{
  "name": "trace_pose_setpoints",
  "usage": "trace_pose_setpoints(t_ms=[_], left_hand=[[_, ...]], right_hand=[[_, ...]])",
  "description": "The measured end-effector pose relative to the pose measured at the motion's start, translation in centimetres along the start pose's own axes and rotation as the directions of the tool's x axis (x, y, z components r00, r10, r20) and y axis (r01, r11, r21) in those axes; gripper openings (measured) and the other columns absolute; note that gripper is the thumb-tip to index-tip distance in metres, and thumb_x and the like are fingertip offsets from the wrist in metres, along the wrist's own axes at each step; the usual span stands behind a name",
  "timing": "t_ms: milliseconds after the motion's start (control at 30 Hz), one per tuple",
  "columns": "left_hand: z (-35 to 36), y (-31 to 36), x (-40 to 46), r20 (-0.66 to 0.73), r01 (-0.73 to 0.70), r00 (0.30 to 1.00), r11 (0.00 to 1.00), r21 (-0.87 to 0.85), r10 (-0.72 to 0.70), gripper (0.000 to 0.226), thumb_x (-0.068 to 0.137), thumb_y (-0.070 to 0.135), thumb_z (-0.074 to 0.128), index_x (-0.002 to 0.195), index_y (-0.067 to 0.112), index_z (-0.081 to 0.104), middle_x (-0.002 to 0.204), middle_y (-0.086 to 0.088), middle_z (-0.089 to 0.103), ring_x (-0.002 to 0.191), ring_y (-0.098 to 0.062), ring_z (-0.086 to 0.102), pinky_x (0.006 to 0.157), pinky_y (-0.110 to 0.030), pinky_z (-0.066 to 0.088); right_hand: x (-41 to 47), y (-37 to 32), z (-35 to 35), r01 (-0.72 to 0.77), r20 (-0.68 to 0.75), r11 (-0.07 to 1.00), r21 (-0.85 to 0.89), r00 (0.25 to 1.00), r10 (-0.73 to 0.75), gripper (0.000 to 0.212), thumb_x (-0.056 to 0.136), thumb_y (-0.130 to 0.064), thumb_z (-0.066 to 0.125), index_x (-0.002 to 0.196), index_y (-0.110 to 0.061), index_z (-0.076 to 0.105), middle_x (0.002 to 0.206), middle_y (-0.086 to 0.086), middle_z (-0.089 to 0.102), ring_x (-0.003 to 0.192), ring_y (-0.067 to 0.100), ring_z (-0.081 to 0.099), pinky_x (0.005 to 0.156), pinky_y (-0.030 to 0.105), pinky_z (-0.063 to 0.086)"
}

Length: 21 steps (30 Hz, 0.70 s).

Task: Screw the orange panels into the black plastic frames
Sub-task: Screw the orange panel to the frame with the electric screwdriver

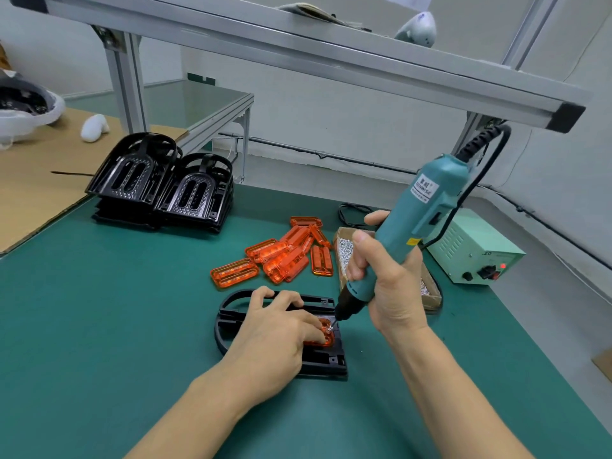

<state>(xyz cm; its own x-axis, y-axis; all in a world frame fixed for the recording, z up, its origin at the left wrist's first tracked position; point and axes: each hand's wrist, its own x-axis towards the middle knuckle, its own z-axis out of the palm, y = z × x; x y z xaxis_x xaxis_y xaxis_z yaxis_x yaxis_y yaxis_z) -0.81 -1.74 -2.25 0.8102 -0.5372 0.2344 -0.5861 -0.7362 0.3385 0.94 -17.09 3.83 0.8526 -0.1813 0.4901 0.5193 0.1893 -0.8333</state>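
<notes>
Far left on my screen I see a sheet of cardboard (29,190) lying over the edge of the green table (99,309). Just right of it stand two stacks of black frames (162,187), side by side, well behind the work spot.

Near the middle, close to me, one black frame (318,362) lies flat on the table. The left hand (275,336) rests on it, fingers spread and lightly bent, their tips pressing an orange panel (326,337) that sits in the frame's opening. Most of that panel is hidden under the fingers.

Behind the frame a loose pile of orange panels (281,256) lies on the table, some overlapping one another.

To the right, the right hand (381,286) is wrapped around the barrel of a teal electric screwdriver (407,226), tilted with its top leaning away to the right. Its bit comes down onto the near right corner of the panel, just beside the left fingertips. Behind that hand is a cardboard box of screws (344,250), partly hidden.

Farthest right, a pale green power box (477,253) sits on the table with a red light showing, and the screwdriver's black cable (463,190) runs down to it.
</notes>
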Motion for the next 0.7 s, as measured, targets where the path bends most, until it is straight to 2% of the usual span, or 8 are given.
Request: trace_pose_setpoints(t_ms=[200, 400, 500, 600, 700], left_hand=[[0.11, -0.06, 0.11, -0.002, -0.003, 1.000, 1.000, 0.008, 0.003, 0.047, 0.093, 0.013, 0.041, 0.120, 0.046, 0.060, 0.126, 0.034, 0.052, 0.125, 0.001, 0.021, 0.096, -0.024, 0.002], [0.03, 0.04, 0.10, -0.006, -0.010, 1.000, 1.000, 0.012, 0.010, 0.045, 0.094, 0.014, 0.041, 0.119, 0.044, 0.062, 0.126, 0.032, 0.054, 0.126, -0.001, 0.022, 0.093, -0.023, 0.002], [0.04, 0.05, 0.13, -0.002, -0.006, 1.000, 1.000, 0.006, 0.006, 0.046, 0.094, 0.014, 0.040, 0.119, 0.045, 0.062, 0.126, 0.033, 0.053, 0.126, 0.000, 0.021, 0.093, -0.022, 0.002], [0.07, 0.05, 0.11, -0.005, -0.001, 1.000, 1.000, 0.002, 0.001, 0.045, 0.094, 0.014, 0.041, 0.118, 0.045, 0.062, 0.125, 0.034, 0.053, 0.125, 0.001, 0.021, 0.092, -0.022, 0.003], [0.11, 0.09, 0.15, -0.006, 0.003, 1.000, 1.000, 0.003, -0.003, 0.044, 0.094, 0.014, 0.041, 0.118, 0.045, 0.062, 0.125, 0.033, 0.054, 0.124, 0.001, 0.021, 0.091, -0.022, 0.004]], right_hand=[[0.14, 0.45, 0.00, -0.011, 0.046, 1.000, -0.010, 0.999, 0.011, 0.017, 0.075, -0.020, 0.068, 0.088, -0.030, 0.062, 0.051, -0.002, 0.044, 0.042, 0.017, 0.040, 0.051, 0.028, 0.039], [0.71, 0.57, 0.20, -0.048, 0.226, 0.999, 0.000, 0.973, 0.046, 0.020, 0.078, -0.013, 0.065, 0.093, -0.026, 0.062, 0.050, -0.002, 0.045, 0.041, 0.016, 0.038, 0.049, 0.024, 0.039], [0.86, 0.73, 0.11, -0.055, 0.209, 0.998, -0.002, 0.976, 0.055, 0.023, 0.079, -0.009, 0.064, 0.096, -0.023, 0.060, 0.049, -0.001, 0.045, 0.041, 0.016, 0.038, 0.049, 0.025, 0.039], [0.70, 0.89, -0.14, -0.052, 0.172, 0.998, 0.019, 0.984, 0.048, 0.026, 0.077, -0.015, 0.067, 0.099, -0.022, 0.055, 0.049, -0.002, 0.045, 0.042, 0.017, 0.037, 0.051, 0.026, 0.039], [0.58, 0.92, -0.27, -0.046, 0.155, 0.999, 0.021, 0.987, 0.042, 0.024, 0.076, -0.018, 0.069, 0.093, -0.025, 0.053, 0.049, -0.002, 0.046, 0.043, 0.017, 0.038, 0.052, 0.026, 0.039]])
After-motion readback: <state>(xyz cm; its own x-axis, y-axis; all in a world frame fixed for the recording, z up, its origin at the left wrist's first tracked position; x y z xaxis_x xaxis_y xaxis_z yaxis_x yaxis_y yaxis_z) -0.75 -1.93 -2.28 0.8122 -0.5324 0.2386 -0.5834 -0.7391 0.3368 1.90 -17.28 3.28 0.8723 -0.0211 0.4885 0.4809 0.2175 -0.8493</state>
